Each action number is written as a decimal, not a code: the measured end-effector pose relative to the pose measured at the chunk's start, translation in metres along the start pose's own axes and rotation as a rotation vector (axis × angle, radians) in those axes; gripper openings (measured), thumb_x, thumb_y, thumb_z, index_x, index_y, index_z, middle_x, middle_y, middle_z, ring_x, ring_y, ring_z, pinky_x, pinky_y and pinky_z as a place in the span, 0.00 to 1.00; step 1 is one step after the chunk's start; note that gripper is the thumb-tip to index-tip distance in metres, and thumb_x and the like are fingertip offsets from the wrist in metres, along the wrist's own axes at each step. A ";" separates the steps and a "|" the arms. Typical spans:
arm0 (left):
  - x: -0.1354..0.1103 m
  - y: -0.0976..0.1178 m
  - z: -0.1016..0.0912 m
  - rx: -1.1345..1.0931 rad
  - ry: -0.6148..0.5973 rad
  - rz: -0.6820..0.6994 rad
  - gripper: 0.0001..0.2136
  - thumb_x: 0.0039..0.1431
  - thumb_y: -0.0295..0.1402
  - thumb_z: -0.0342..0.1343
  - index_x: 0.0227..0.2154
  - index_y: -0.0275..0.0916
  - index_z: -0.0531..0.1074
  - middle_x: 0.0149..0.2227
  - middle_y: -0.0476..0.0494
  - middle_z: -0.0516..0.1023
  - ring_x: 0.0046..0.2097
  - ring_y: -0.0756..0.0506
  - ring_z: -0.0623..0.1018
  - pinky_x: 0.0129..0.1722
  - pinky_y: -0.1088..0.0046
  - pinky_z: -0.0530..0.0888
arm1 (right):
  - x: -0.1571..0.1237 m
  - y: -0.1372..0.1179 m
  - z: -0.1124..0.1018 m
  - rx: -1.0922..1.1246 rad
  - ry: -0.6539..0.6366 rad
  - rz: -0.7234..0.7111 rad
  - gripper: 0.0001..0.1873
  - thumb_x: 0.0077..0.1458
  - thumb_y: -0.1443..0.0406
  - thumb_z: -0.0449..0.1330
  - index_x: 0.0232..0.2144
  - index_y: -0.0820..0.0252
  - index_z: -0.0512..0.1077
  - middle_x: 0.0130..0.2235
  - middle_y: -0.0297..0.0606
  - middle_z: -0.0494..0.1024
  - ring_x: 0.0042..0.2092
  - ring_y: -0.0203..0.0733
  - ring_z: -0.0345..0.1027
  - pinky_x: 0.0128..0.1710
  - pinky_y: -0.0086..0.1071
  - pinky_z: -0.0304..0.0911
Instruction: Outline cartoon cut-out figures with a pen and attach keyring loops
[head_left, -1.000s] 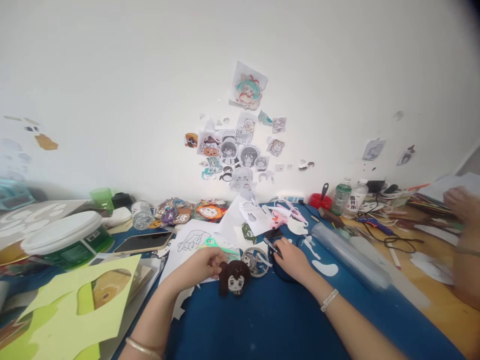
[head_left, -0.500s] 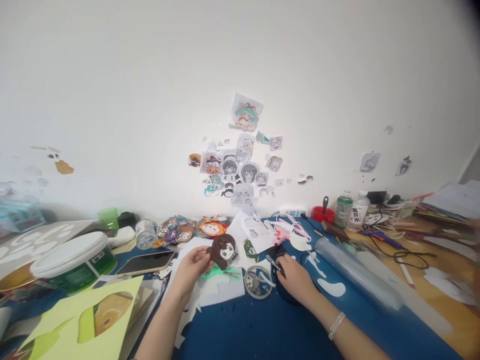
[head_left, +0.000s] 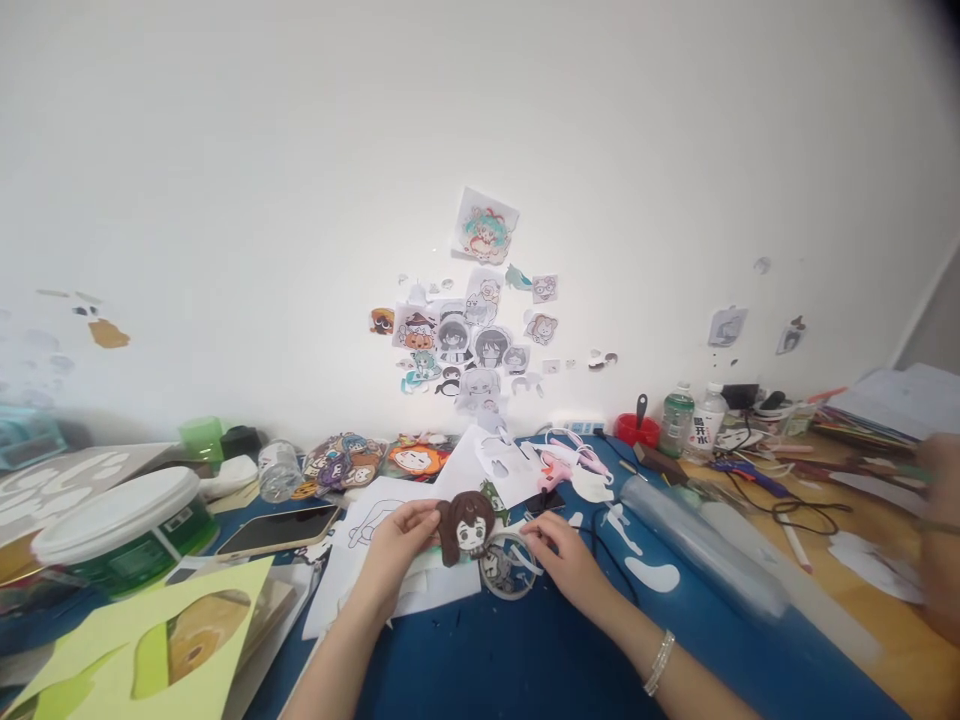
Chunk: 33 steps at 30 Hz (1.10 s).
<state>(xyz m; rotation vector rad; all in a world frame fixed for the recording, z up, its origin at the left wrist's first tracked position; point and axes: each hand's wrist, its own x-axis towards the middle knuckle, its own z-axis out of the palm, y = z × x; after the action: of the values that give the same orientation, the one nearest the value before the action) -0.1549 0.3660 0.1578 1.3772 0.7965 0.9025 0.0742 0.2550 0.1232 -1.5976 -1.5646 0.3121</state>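
Your left grip (head_left: 401, 542) pinches one flat, brown-haired cartoon-head cutout (head_left: 472, 532) by its left side, above the blue-covered counter (head_left: 480, 665); the cutout lies left of your right grip (head_left: 559, 555), its long axis unclear. That right grip bunches narrowly beside one round, pale-rimmed dish (head_left: 511, 597); whether it holds anything, I cannot tell. Beyond stand two plastic bottles (head_left: 678, 420), one green, one white-labelled.

- Person's hands (head_left: 397, 545) (head_left: 564, 560): two
- Held brown-haired cutout (head_left: 472, 528): one
- Phone (head_left: 279, 530): one
- White-capped bottles (head_left: 678, 422) (head_left: 706, 420): two
- White-lidded tub (head_left: 139, 545): one
- Red bowl (head_left: 636, 431): one
- Clear roll (head_left: 701, 550): one
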 end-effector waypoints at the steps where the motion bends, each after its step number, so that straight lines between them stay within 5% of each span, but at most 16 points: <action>1: -0.002 -0.001 0.005 0.003 -0.033 -0.002 0.11 0.58 0.37 0.57 0.41 0.36 0.71 0.39 0.47 0.77 0.40 0.48 0.76 0.46 0.61 0.74 | -0.001 -0.001 0.004 0.069 -0.018 -0.009 0.15 0.60 0.60 0.49 0.37 0.60 0.73 0.37 0.40 0.73 0.40 0.43 0.67 0.42 0.34 0.62; 9: -0.007 -0.005 0.029 -0.027 -0.185 -0.027 0.13 0.58 0.40 0.57 0.40 0.36 0.72 0.36 0.48 0.78 0.38 0.48 0.77 0.45 0.62 0.74 | -0.001 0.000 0.019 0.407 -0.041 0.038 0.21 0.55 0.49 0.53 0.27 0.61 0.67 0.26 0.34 0.68 0.30 0.39 0.63 0.31 0.30 0.60; 19: -0.004 -0.019 0.037 0.128 -0.273 -0.082 0.11 0.59 0.39 0.56 0.38 0.36 0.71 0.35 0.48 0.76 0.37 0.49 0.76 0.40 0.65 0.75 | 0.000 -0.002 0.018 0.458 0.050 0.109 0.22 0.51 0.47 0.56 0.23 0.60 0.63 0.23 0.31 0.62 0.27 0.37 0.57 0.29 0.29 0.56; 27: 0.000 -0.013 0.028 0.305 -0.165 -0.020 0.11 0.60 0.40 0.54 0.36 0.36 0.70 0.29 0.52 0.72 0.29 0.52 0.73 0.32 0.71 0.74 | 0.001 0.010 0.015 0.364 0.054 0.094 0.26 0.51 0.45 0.55 0.18 0.60 0.67 0.22 0.35 0.67 0.27 0.41 0.62 0.30 0.31 0.57; 33: -0.004 0.011 -0.013 0.543 0.078 0.054 0.13 0.61 0.41 0.53 0.41 0.36 0.69 0.36 0.48 0.74 0.31 0.52 0.74 0.33 0.70 0.75 | 0.002 0.018 0.016 0.339 0.065 0.095 0.30 0.51 0.41 0.51 0.19 0.60 0.68 0.20 0.37 0.68 0.25 0.42 0.62 0.29 0.34 0.60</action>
<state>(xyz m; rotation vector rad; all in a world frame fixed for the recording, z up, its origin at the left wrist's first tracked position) -0.1689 0.3680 0.1683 1.8483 1.1227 0.8158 0.0759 0.2655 0.1017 -1.4030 -1.3092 0.5414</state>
